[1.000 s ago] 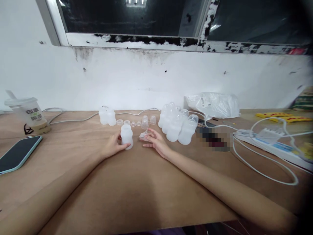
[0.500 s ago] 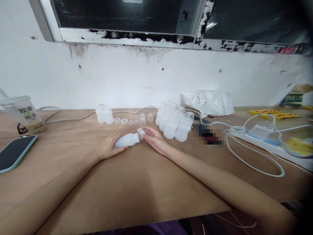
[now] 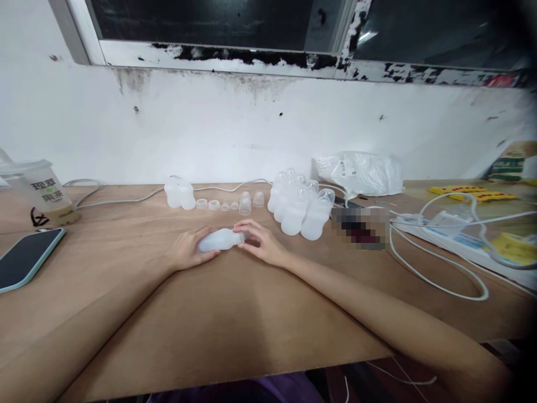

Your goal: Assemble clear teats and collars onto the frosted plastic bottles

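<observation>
A frosted white baby bottle lies on its side just above the table, its neck towards the right. My left hand is wrapped round the base end of it. The fingers of my right hand close round the screw collar at the bottle's neck; the teat end is mostly hidden by them. Behind the hands stand clear domed caps, small teats and white collar rings in a row. Two bottles without tops are at the row's left end.
Several bottles with clear caps stand grouped to the right of my hands. A plastic bag lies behind them, with cables and a power strip at far right. A drink cup and a phone are at left.
My right hand has brought the collar, tilted and apart from the bottle before, onto the bottle's neck in line with it. My left hand keeps its hold on the bottle.
</observation>
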A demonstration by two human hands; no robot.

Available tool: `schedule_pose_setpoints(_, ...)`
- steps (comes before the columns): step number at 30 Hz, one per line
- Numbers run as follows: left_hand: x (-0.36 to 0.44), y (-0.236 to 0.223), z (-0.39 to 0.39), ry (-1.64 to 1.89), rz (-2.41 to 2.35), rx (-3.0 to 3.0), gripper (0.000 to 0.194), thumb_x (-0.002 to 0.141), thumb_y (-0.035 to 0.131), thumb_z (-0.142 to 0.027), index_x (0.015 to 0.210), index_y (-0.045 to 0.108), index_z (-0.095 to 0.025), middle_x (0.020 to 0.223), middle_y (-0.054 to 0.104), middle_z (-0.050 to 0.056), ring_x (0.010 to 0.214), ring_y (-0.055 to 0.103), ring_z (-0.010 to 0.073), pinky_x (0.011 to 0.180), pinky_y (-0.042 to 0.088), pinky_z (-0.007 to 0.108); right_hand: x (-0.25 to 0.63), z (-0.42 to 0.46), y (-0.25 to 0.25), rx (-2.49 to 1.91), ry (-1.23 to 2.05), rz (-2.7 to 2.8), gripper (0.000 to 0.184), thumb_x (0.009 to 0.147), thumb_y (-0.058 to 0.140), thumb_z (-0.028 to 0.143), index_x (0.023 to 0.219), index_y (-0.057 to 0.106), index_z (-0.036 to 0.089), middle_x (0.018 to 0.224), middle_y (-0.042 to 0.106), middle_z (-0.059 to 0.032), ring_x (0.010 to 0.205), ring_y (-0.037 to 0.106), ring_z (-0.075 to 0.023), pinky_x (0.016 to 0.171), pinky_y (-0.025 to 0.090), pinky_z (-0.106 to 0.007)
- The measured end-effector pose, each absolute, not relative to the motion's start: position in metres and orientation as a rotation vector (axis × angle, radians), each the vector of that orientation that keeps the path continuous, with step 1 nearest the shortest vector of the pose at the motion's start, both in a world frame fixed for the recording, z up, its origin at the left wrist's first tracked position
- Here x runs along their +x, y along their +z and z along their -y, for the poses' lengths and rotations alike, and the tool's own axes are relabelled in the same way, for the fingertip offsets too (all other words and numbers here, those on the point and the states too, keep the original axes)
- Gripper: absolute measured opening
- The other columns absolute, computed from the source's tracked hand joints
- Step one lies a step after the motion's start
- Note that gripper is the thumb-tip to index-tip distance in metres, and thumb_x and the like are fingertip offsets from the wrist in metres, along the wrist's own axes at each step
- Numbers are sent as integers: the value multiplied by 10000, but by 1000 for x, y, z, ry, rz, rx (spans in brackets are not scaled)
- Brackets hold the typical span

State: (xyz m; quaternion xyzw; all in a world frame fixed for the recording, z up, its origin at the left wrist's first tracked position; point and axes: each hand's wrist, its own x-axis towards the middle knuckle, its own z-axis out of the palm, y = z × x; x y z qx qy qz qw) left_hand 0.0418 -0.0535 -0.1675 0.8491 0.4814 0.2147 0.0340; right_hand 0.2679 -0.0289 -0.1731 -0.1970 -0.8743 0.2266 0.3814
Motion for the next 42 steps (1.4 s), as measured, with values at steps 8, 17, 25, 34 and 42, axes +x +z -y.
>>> schedule_pose_setpoints(8, 42, -173, 57, 764, -1468, 3001, 447, 756, 403, -440, 1131, 425, -197, 1013, 526, 64, 850, 534, 183, 671, 422, 266, 265, 24, -179, -848, 908, 2044, 338, 720, 513, 397, 980, 516, 181, 868, 577, -50, 634, 566, -108, 490, 466, -211)
schedule_pose_setpoints(17, 42, -172, 55, 823, -1433, 3124, 400, 768, 418, -378, 1121, 449, -192, 1008, 521, 76, 887, 507, 190, 733, 413, 291, 265, 20, -177, -939, 1253, 1916, 321, 703, 507, 447, 774, 530, 135, 651, 607, -36, 463, 512, -69, 395, 398, -174)
schedule_pose_setpoints(25, 40, -171, 58, 742, -1510, 2951, 464, 735, 429, -454, 1136, 419, -221, 973, 556, 29, 781, 561, 160, 606, 429, 241, 266, 26, -175, -639, 856, 2088, 357, 635, 625, 244, 971, 509, 206, 1058, 524, -38, 967, 487, -153, 780, 434, -293)
schedule_pose_setpoints(34, 44, -171, 63, 869, -1548, 3029, 435, 759, 410, -430, 1135, 430, -212, 1027, 540, 46, 878, 542, 171, 650, 426, 241, 266, 26, -178, -812, 970, 1988, 328, 740, 486, 385, 1009, 492, 197, 827, 572, -32, 535, 507, -79, 410, 396, -191)
schedule_pose_setpoints(42, 42, -160, 65, 760, -1567, 2778, 455, 720, 450, -464, 1115, 444, -238, 991, 563, 13, 819, 563, 159, 600, 427, 209, 265, 34, -169, -543, 648, 2097, 238, 720, 543, 252, 958, 544, 237, 1094, 501, -34, 1003, 471, -149, 751, 453, -281)
